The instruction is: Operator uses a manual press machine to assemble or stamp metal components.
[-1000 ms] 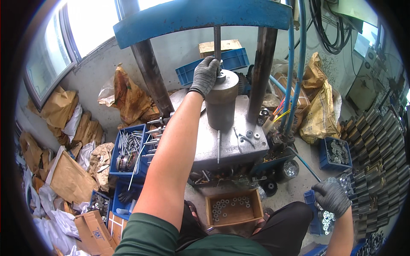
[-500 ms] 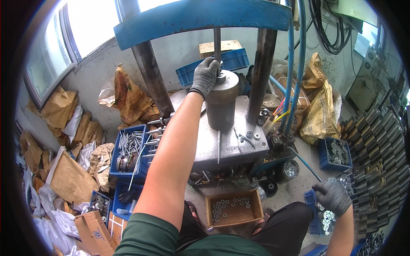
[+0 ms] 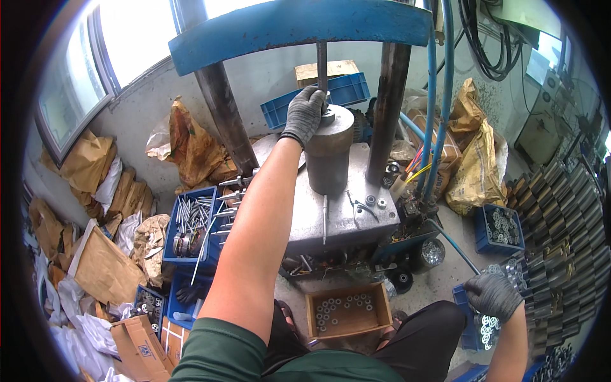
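My left hand (image 3: 303, 114), in a grey knit glove, reaches to the top of a thick steel cylinder (image 3: 330, 156) standing on the press bed. Its fingers curl around a small part directly under the thin press rod (image 3: 322, 65); the fingers hide most of that part. A small metal ring (image 3: 328, 117) shows beside the fingertips on the cylinder top. Low on the right, my gloved right hand (image 3: 494, 295) is closed over the end of a blue lever (image 3: 454, 244) that slants up to the press. Pliers (image 3: 362, 209) and a slim metal rod (image 3: 325, 219) lie on the bed.
The blue press crossbeam (image 3: 299, 35) spans two steel columns above my left hand. A wooden box (image 3: 349, 331) with several small rings sits between my feet. Blue bins of shafts (image 3: 195, 213) stand left, and a bin of metal parts (image 3: 502, 227) right, near stacked metal pieces (image 3: 560, 216).
Almost nothing differs. Both hands keep their places, the left at the cylinder top and the right on the lever; the whole view has shifted very slightly.
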